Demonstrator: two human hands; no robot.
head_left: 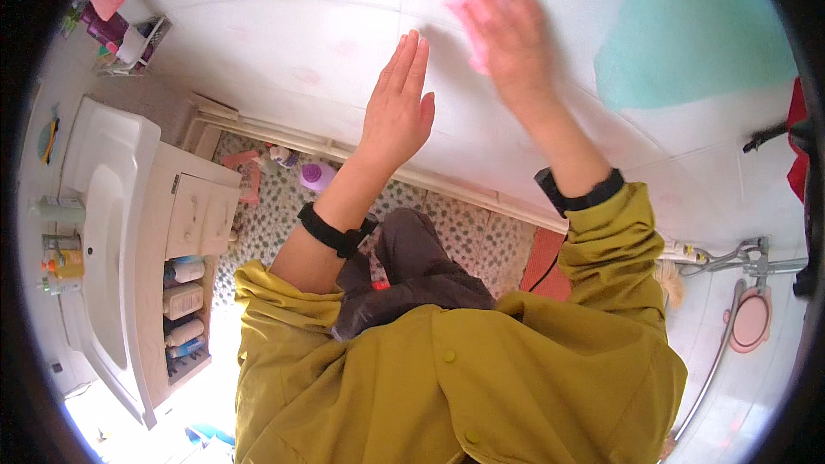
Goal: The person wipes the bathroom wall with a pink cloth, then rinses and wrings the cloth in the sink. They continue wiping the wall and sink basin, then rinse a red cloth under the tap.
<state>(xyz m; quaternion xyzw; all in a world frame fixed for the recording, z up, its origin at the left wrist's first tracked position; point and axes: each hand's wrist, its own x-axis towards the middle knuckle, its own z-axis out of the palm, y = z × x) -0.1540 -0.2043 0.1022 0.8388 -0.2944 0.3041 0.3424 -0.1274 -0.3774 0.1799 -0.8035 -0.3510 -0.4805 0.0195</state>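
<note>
My right hand (520, 56) presses a pink cloth (471, 13) against the white tiled wall (335, 0). Motion blurs both the hand and the cloth, and part of the cloth is hidden under the fingers. My left hand (398, 120) is held up at the same wall, lower and to the left, with its fingers stretched out straight and nothing in it. Whether its fingertips touch the tiles, I cannot tell. Dark bands circle both wrists below pushed-up mustard sleeves.
On the left stands a white washbasin (116, 198) above a cabinet (202, 215) with bottles on its open shelves. A purple bottle (316, 176) rests on the pebble-patterned floor. A large teal patch (687, 43) covers the wall at upper right. Shower fittings (756, 262) are at far right.
</note>
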